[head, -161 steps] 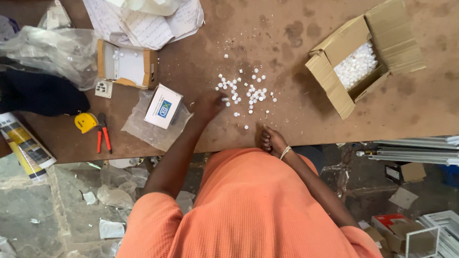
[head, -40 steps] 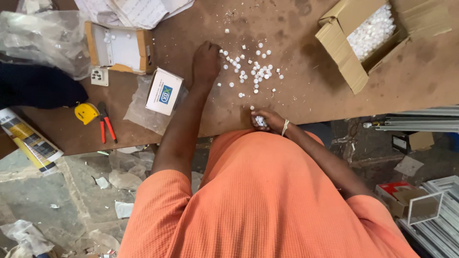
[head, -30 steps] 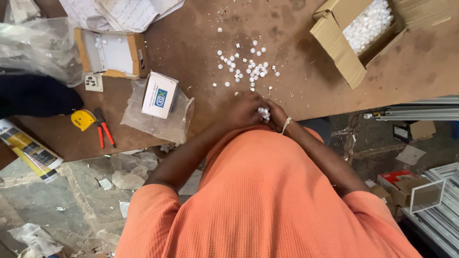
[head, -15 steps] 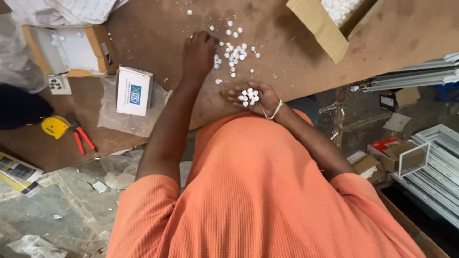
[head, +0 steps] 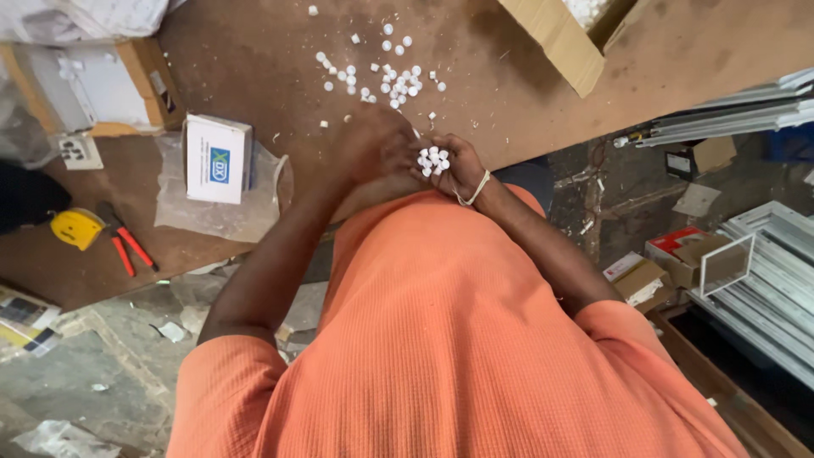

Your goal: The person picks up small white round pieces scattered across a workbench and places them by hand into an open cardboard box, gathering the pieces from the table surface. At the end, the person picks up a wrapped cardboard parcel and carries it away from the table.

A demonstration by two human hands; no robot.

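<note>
My right hand (head: 465,170) is cupped palm-up at the near edge of the brown table (head: 509,102) and holds a small heap of white plastic pieces (head: 432,159). My left hand (head: 373,142) is right beside it, touching it, with fingers bunched over the palm; what is pinched between the fingertips is blurred. More of the same white pieces (head: 392,78) lie scattered on the table just beyond both hands.
An open cardboard box (head: 553,36) with white pieces stands at the far right. A small white box (head: 218,159) lies on clear plastic at the left, beyond it an open carton (head: 93,85). Yellow tape measure (head: 75,227) and red-handled pliers (head: 127,248) lie near the edge. Metal profiles (head: 763,280) lie on the floor.
My left hand has come back from the scattered pieces to my right palm. The heap in the right palm has grown since the earliest frames. The view has shifted.
</note>
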